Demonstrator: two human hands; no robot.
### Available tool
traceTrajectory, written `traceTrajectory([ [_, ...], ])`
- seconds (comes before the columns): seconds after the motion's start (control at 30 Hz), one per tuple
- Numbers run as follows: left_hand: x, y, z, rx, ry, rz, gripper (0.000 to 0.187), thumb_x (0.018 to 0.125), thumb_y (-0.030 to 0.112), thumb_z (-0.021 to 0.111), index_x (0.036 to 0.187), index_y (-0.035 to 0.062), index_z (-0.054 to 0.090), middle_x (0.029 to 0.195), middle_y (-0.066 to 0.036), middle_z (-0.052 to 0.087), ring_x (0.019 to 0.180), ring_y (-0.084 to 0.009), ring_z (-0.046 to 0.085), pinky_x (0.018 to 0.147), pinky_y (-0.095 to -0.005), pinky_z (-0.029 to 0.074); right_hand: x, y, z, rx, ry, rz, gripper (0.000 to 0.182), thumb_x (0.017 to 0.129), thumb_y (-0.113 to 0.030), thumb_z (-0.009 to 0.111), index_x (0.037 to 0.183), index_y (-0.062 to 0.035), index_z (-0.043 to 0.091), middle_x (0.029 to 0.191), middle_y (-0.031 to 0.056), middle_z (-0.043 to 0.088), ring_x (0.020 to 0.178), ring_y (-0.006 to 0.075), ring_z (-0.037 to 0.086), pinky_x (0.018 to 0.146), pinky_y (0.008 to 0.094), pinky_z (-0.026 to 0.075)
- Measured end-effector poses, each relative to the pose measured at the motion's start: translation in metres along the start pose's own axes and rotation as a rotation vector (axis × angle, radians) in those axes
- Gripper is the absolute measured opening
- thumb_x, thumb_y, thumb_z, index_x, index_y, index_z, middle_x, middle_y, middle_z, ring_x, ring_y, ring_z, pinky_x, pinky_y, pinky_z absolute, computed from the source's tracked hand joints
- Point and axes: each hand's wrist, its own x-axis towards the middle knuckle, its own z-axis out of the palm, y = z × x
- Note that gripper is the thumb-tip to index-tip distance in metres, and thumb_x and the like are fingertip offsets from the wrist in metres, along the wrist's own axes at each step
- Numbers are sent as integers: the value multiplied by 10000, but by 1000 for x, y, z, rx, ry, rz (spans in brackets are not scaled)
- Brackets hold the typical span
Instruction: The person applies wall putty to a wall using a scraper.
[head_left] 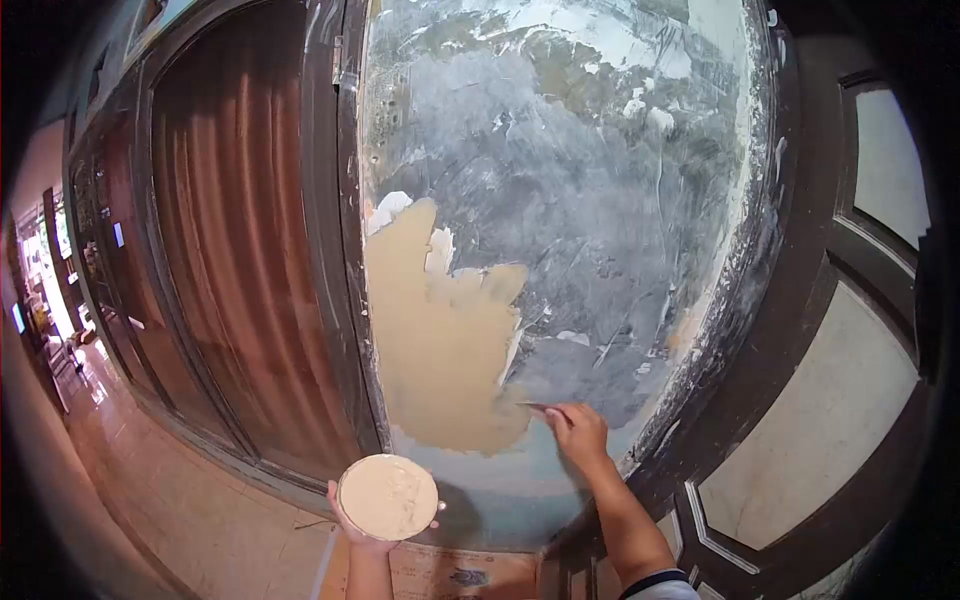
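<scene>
My left hand (352,524) is wrapped round a round tub (437,487) from below and the side. Thick cream-coloured paste (388,497) fills it nearly to the rim. In my right hand (580,432) is a putty knife (536,405), pinched by its handle; its thin blade shows almost edge-on. The blade meets the wall panel (590,230) at the lower right border of a smooth tan patch (440,350). Grey, scuffed surface with white smears covers much of the rest of the panel.
A dark wooden frame (345,250) edges the panel on the left, with a brown curtain (230,230) behind glass beyond it. To the right stands a dark door with pale insets (820,410). A tiled floor (190,510) runs along the left.
</scene>
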Motion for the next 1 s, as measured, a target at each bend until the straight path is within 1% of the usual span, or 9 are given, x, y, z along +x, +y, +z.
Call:
traceTrajectory([
  [0.17,1,-1,-11,43,-39,-2,1216,779,956,441,1587,51,361,1519,-399,416,1246,-719,486,869,-852,483,-41,12,19,9,-74,-13,128,922,-251,760,940,-131,801,904,82,771,840,332,713,710,457,562],
  [0.27,3,0,-10,154,-32,4,1214,777,958,443,1580,50,372,1502,-389,440,1224,-713,509,854,-841,497,-69,21,43,-67,-347,-33,193,966,-339,696,952,-183,810,907,67,769,851,339,709,729,501,556],
  [0.43,5,3,-4,156,-39,-2,1205,774,965,445,1571,62,392,1504,-372,450,1225,-714,508,845,-823,511,9,-6,0,-82,-200,-32,163,956,-292,712,956,-158,804,909,64,769,854,329,711,729,488,552],
  [0.5,6,5,-5,143,-20,8,1197,776,960,450,1575,71,389,1506,-372,448,1229,-720,499,850,-825,507,30,-14,-16,17,43,-13,141,955,-259,713,959,-153,805,918,67,771,849,336,709,732,485,551],
  [0.63,4,2,-2,107,-28,16,1184,783,950,450,1579,77,382,1507,-371,448,1233,-731,485,853,-841,494,0,-14,-8,80,-2,-15,135,964,-246,700,974,-160,804,921,71,771,850,346,706,738,490,552],
  [0.7,2,4,-12,127,-21,15,1154,801,935,453,1579,85,387,1512,-358,456,1241,-728,483,868,-858,475,-41,3,21,17,-257,-16,141,922,-260,756,988,-151,817,948,94,780,892,340,721,791,449,567],
  [0.8,5,3,-8,200,-34,23,1136,812,928,450,1576,89,397,1519,-353,456,1247,-727,481,876,-860,470,-64,12,41,-155,-446,-13,145,929,-271,751,991,-156,815,954,94,780,895,343,721,795,452,568],
  [0.93,5,3,-7,187,-43,16,1139,812,932,443,1573,85,401,1523,-357,451,1250,-719,486,879,-854,476,-13,14,9,-61,-273,-27,157,924,-270,763,981,-132,810,959,100,778,900,342,719,785,457,564],
  [1.0,6,1,-8,131,-45,3,1158,804,940,444,1580,83,390,1527,-363,444,1253,-713,490,885,-853,475,16,3,-16,5,-20,44,137,923,-231,766,981,-111,795,934,112,767,850,352,703,756,460,552],
])
